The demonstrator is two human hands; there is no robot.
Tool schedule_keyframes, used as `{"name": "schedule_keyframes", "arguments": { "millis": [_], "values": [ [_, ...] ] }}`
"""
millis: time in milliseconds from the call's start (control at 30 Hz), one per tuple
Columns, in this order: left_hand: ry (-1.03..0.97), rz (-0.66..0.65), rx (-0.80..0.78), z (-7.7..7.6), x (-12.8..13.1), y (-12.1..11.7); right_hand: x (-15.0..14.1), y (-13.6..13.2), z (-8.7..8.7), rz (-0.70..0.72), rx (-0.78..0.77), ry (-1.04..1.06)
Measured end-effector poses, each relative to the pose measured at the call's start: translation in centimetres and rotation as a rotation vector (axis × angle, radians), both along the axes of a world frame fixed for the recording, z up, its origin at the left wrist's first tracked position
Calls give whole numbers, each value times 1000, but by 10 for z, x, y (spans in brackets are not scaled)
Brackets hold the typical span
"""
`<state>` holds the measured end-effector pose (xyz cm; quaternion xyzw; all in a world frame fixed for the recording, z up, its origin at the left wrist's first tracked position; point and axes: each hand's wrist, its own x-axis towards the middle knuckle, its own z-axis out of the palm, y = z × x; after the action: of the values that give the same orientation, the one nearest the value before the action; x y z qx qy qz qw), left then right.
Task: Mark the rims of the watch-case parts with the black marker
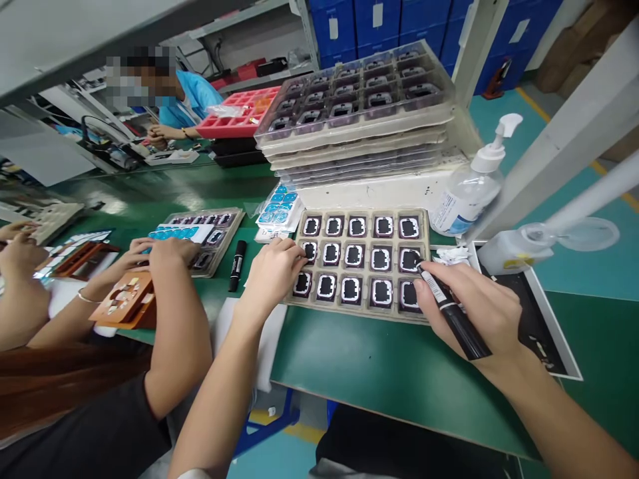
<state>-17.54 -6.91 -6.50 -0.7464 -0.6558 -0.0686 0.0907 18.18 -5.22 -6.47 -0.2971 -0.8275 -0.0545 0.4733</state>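
A beige moulded tray (324,307) lies on the green table in front of me, its pockets holding several dark square parts (354,255) with white rims. My left hand (273,274) is at the tray's left edge, fingers curled together over it beside the leftmost middle-row part. In my right hand (472,299) is a black marker (462,326), gripped like a pen and tilted. Its tip is at the right-column part (410,259) of the middle row; I cannot tell whether it touches. The fingers partly cover the part below.
Stacked trays (354,113) stand behind, with a pump bottle (469,183) to their right. A white-edged box (554,332) with a clear bottle (519,246) is at right. Another marker (237,266) lies at left, near a co-worker's arms (180,306). Blue stickers (278,206) lie behind my tray.
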Motion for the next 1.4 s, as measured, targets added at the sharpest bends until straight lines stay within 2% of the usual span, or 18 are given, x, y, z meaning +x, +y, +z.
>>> {"name": "schedule_keyframes", "arguments": {
  "millis": [133,233,300,400,533,667,900,1000,1100,1200,1267,1400],
  "values": [
    [-42,13,35,4,2,-10,0,-1,1,-12,7,1],
    [-195,-14,80,7,14,-33,0,-2,3,-8,3,9],
    [-306,-50,60,3,28,-54,0,-2,3,-6,-13,11],
    [-452,-90,4,-14,55,-83,0,-1,1,-6,-34,27],
    [-394,-90,54,-45,89,-99,0,2,-4,-1,-61,59],
    [-357,-34,132,-60,103,-96,0,4,-8,-1,-98,62],
    [-317,-61,124,-61,101,-96,1,3,-10,-2,-147,74],
    [-340,-70,119,-53,109,-96,2,4,-11,-6,-170,77],
    [-433,-132,119,-36,127,-86,3,5,-13,-1,-178,83],
    [-430,-200,99,-19,149,-61,6,7,-14,3,-174,87],
    [-348,-174,66,-12,160,-41,7,7,-15,-4,-180,80],
    [-231,-106,33,-10,167,-17,8,7,-12,-18,-166,69]
  ]
}}
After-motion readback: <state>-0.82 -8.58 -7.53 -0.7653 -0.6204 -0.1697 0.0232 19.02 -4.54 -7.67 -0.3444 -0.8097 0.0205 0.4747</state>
